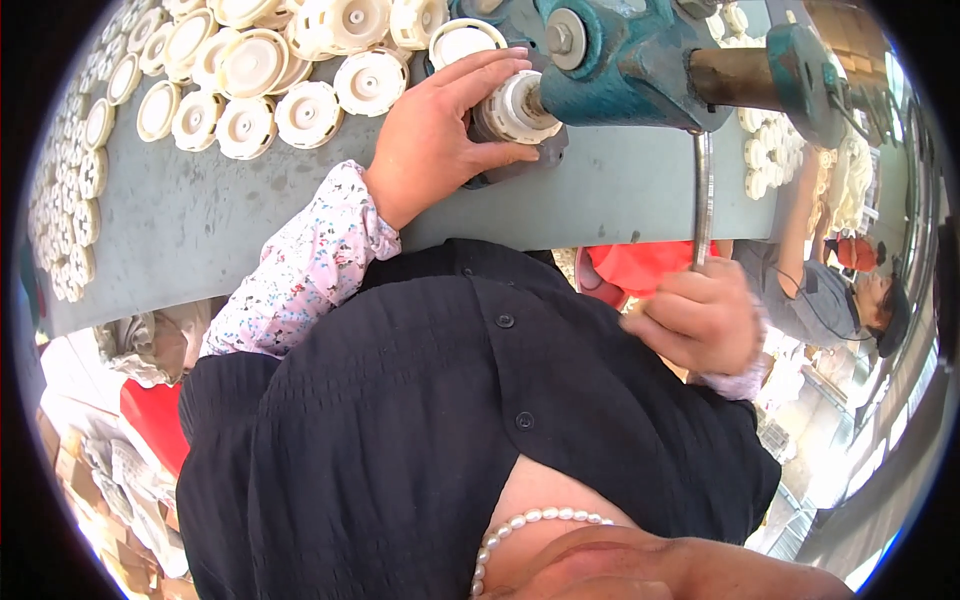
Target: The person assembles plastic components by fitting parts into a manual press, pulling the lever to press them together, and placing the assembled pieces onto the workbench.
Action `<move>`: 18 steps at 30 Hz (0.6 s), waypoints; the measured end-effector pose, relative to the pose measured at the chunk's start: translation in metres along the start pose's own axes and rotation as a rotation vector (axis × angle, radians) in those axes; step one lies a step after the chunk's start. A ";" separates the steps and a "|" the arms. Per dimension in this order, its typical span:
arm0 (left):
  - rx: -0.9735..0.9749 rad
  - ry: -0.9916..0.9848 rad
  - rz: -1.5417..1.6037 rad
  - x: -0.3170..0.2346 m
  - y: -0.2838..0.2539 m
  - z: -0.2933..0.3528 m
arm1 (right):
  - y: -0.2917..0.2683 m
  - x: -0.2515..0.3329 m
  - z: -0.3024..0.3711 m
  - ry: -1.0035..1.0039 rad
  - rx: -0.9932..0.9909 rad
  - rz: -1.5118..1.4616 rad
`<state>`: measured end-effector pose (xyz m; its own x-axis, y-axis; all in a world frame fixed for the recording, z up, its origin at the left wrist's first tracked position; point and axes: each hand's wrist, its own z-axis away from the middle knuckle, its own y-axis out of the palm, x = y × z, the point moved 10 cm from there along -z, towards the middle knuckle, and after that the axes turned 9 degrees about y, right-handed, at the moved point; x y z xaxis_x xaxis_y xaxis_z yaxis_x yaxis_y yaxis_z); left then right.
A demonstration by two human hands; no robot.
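Head view: both hands at a green press (pixel 625 75)

Left hand (pixel 437 135) half-curled, thumb and fingers holding a white plastic part (pixel 522 112) between them. Part sits at the press's tip, far side of the grey table (pixel 270 205). Right hand (pixel 700 318), slightly blurred, closed in a fist round the near end of a metal lever (pixel 703 190). Round white caps (pixel 247 123) cluster at far left; a co-worker (pixel 820 298) is at right.
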<state>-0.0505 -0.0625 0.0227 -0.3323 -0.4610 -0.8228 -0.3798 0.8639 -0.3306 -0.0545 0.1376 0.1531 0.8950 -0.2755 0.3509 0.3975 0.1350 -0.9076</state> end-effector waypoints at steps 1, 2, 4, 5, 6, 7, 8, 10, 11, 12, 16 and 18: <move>0.016 0.002 -0.007 -0.001 0.002 -0.002 | 0.013 -0.003 0.000 0.013 -0.109 -0.003; 0.013 0.008 -0.008 0.000 0.003 0.000 | 0.028 -0.011 0.000 0.012 -0.218 -0.008; -0.079 0.082 -0.088 -0.006 -0.004 0.001 | 0.057 -0.029 -0.003 0.018 -0.434 -0.034; -0.083 0.088 -0.092 -0.006 -0.004 0.001 | 0.066 -0.036 -0.007 0.002 -0.459 -0.029; -0.073 0.070 -0.140 -0.004 -0.003 0.000 | 0.073 -0.040 -0.012 -0.012 -0.481 -0.023; -0.053 0.056 -0.186 -0.005 -0.001 0.001 | 0.088 -0.047 -0.023 -0.009 -0.490 -0.020; -0.046 0.070 -0.181 -0.010 0.002 0.004 | 0.097 -0.051 -0.036 0.015 -0.571 0.053; -0.054 0.098 -0.233 -0.005 0.001 -0.002 | 0.084 -0.052 -0.050 0.006 -0.677 0.143; -0.037 0.070 -0.186 -0.006 0.000 -0.003 | 0.078 -0.047 -0.049 0.009 -0.622 0.022; -0.046 0.079 -0.195 -0.008 -0.004 -0.005 | 0.077 -0.041 -0.043 0.017 -0.560 -0.099; 0.049 0.015 -0.055 -0.006 -0.009 -0.020 | 0.004 -0.025 0.020 -0.227 -0.300 -0.903; 0.109 0.043 -0.027 -0.011 -0.006 -0.027 | -0.059 -0.023 0.060 -0.675 -0.309 -1.205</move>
<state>-0.0676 -0.0682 0.0460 -0.3606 -0.4903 -0.7934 -0.2936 0.8671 -0.4024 -0.0866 0.1927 0.2124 0.0026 0.4427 0.8967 0.9954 -0.0875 0.0403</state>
